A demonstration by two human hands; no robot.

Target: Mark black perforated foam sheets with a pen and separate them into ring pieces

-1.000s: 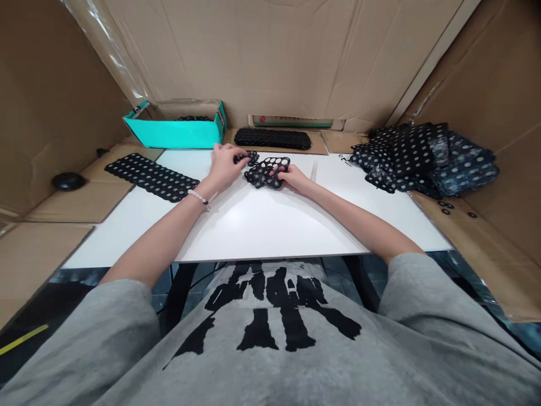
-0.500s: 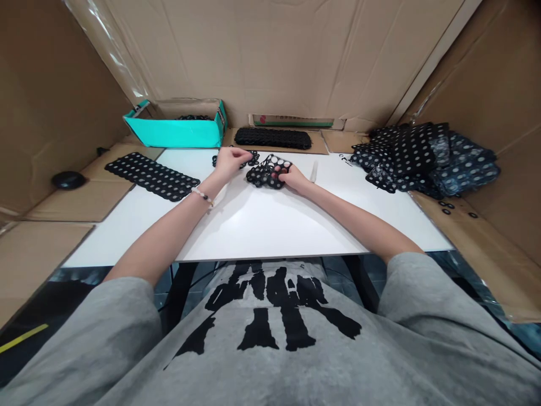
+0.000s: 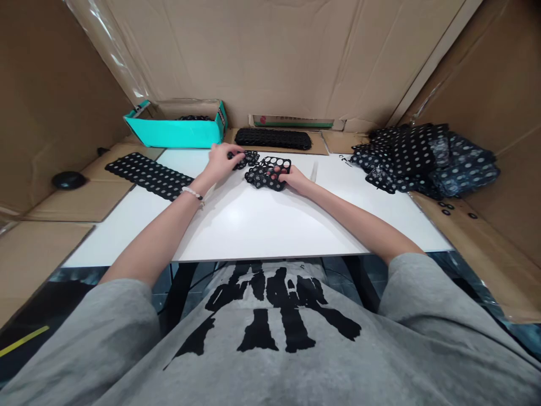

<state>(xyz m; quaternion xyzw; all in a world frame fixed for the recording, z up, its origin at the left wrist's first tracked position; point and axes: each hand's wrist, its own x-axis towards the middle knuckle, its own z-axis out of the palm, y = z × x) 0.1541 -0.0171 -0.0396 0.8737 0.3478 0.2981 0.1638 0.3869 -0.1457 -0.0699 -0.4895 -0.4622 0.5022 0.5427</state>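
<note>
Cardboard walls point(image 3: 262, 56) stand behind and on both sides of the white table point(image 3: 253, 231). Over the table's far right corner spreads a pile point(image 3: 412, 151) of dotted black sheets, some in clear wrap. Just beyond the table's far left edge sits a teal box point(image 3: 177, 134) with black pieces inside. One dotted sheet point(image 3: 147, 173) lies across the table's left edge; a black stack point(image 3: 273, 138) rests past its far edge. Above the table's far middle, the right hand point(image 3: 295, 179) pinches a holed mesh point(image 3: 262, 176), thumb on top, fingers seen through the holes. Beside it, the left hand point(image 3: 222, 159) bends its fingers at a black clump point(image 3: 249, 159); whether they grip it, I cannot tell. Loose rings point(image 3: 446, 212) lie right of the table.
</note>
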